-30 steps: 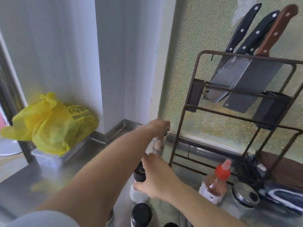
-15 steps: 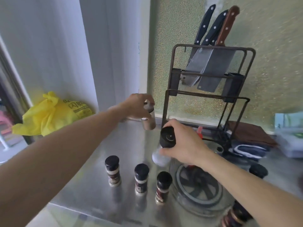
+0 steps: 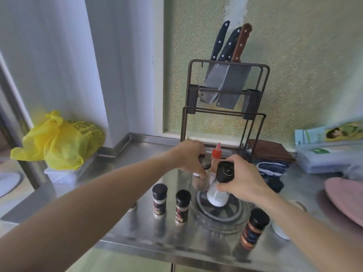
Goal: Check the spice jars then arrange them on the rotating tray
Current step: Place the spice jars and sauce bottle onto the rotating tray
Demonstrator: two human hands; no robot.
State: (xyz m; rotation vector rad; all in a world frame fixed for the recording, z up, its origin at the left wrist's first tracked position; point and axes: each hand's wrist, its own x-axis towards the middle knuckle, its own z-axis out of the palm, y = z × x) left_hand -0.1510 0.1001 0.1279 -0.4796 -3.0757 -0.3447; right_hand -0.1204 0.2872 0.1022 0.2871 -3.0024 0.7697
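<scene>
My left hand grips the top of a brown spice jar standing at the back left of the round clear rotating tray. My right hand holds a black-capped jar of white powder, tilted over the tray's middle. Two black-capped jars stand on the steel counter left of the tray. A darker jar with an orange label stands at the tray's front right. My left forearm hides another jar, except its base.
A red-capped bottle stands behind the tray in front of a brown knife rack holding several knives. Yellow bag at the back left. Folded cloths and boxes lie at the right, with a pink plate and a white cup.
Both hands came toward me: the left brought the brown jar from the back of the counter onto the tray, and the right carried the white jar over the tray's middle. The view pulled back.
</scene>
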